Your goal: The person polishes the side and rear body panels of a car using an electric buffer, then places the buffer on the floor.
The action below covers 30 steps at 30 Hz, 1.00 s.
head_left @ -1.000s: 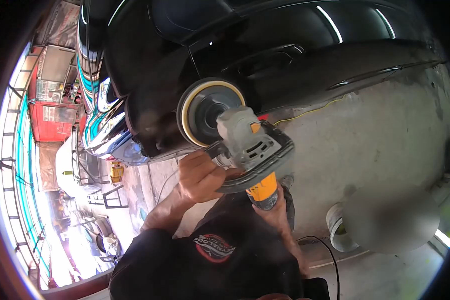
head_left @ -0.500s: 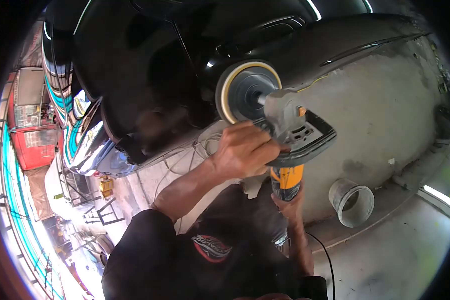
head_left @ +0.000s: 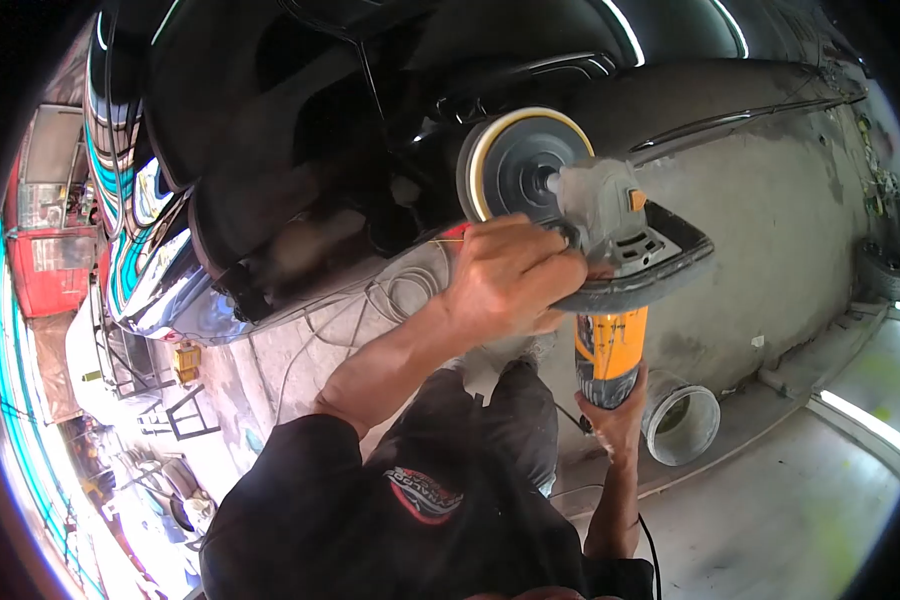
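Note:
A polisher [head_left: 613, 340] with a grey head, orange body and round backing plate with a pale-rimmed pad [head_left: 480, 180] is held in front of a black car's glossy side [head_left: 300, 150]. The pad faces the paint; whether it touches I cannot tell. My left hand [head_left: 515, 272] is wrapped round the D-shaped front handle [head_left: 660, 275], close below the pad. Lower down, my right hand [head_left: 615, 408] closes on the dark rear end of the orange body. Some of its fingers are hidden behind the tool.
A white bucket [head_left: 712, 425] lies tipped near my right hand, by a grey wall-like surface [head_left: 760, 260]. Coiled cable [head_left: 405, 290] rests on the floor below the car. A black cord [head_left: 652, 550] hangs beside my right arm. Left are a small dark stand [head_left: 182, 412] and a red cabinet [head_left: 55, 270].
The polisher and both hands have shifted right in the view, the pad also slightly up. My view has moved a little, showing more of my legs. Both holds are unchanged.

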Available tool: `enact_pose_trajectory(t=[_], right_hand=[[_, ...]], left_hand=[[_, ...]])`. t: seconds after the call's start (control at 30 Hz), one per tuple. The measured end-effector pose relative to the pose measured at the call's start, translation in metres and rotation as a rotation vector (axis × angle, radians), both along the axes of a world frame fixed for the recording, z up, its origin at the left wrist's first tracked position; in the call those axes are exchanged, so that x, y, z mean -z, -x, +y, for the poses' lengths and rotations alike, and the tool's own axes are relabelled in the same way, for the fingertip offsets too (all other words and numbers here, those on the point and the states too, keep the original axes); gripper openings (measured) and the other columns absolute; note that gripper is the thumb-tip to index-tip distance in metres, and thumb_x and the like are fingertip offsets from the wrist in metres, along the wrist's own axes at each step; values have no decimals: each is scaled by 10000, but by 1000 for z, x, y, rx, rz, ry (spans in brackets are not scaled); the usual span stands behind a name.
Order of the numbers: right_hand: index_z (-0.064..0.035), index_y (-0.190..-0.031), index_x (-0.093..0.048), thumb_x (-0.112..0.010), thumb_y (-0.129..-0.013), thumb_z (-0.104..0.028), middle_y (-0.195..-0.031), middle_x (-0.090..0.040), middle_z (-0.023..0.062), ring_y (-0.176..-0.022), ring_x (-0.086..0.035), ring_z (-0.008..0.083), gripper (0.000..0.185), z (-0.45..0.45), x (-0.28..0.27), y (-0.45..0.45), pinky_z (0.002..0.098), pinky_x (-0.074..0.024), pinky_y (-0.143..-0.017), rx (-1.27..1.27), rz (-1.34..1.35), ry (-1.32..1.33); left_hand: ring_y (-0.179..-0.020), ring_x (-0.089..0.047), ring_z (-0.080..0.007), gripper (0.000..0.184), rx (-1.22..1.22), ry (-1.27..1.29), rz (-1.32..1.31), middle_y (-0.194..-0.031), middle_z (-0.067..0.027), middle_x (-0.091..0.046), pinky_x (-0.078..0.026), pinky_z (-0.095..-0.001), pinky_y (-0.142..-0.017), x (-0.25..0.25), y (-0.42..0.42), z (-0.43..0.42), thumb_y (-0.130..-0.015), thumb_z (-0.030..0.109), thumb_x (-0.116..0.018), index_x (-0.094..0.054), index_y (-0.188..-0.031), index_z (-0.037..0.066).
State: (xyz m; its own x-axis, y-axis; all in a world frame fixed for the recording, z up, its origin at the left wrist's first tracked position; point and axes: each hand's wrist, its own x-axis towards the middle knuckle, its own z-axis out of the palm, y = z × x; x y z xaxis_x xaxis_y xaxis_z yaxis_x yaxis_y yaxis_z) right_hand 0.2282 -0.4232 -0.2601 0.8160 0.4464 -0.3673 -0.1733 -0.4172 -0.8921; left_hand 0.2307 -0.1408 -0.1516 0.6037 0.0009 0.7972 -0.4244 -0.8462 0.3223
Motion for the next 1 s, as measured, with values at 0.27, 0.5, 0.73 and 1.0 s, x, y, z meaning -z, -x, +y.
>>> enact_pose_trajectory(t=[0.27, 0.5, 0.73, 1.0], right_hand=[[10, -1447, -386, -848, -633, -84, -1232, -603, 166, -1117, -597, 271, 941, 1, 10, -6, 392, -464, -1004, 21, -124, 19], [34, -1474, -361, -870, -619, -96, -1243, -605, 189, -1142, -602, 300, 1004, 2, 23, -13, 414, -457, -1023, 56, -177, 51], [30, -1457, -370, -877, -635, -114, -1239, -604, 196, -1139, -599, 303, 977, 4, 30, -23, 423, -462, -1012, 132, -155, 63], [-3, -1423, -429, -861, -630, -83, -1203, -617, 125, -1051, -612, 224, 907, 8, 61, -33, 359, -492, -954, 216, -191, 4]], left_hand=[[-436, -476, -141, 348, 15, -14, -25, -535, -15, -478, -349, -292, -432, 6, -13, 3, -683, 180, -917, -589, -648, 72], [-432, -466, -130, 350, 63, 18, -87, -536, -1, -465, -341, -294, -428, 23, -31, 4, -694, 188, -914, -581, -660, 85], [-455, -478, -152, 326, 127, 10, -66, -547, -10, -466, -342, -300, -446, 26, -56, 3, -685, 169, -904, -591, -672, 77], [-479, -495, -162, 288, 179, -10, -92, -585, -8, -492, -360, -312, -461, 34, -81, -1, -619, 148, -889, -625, -710, 74]])
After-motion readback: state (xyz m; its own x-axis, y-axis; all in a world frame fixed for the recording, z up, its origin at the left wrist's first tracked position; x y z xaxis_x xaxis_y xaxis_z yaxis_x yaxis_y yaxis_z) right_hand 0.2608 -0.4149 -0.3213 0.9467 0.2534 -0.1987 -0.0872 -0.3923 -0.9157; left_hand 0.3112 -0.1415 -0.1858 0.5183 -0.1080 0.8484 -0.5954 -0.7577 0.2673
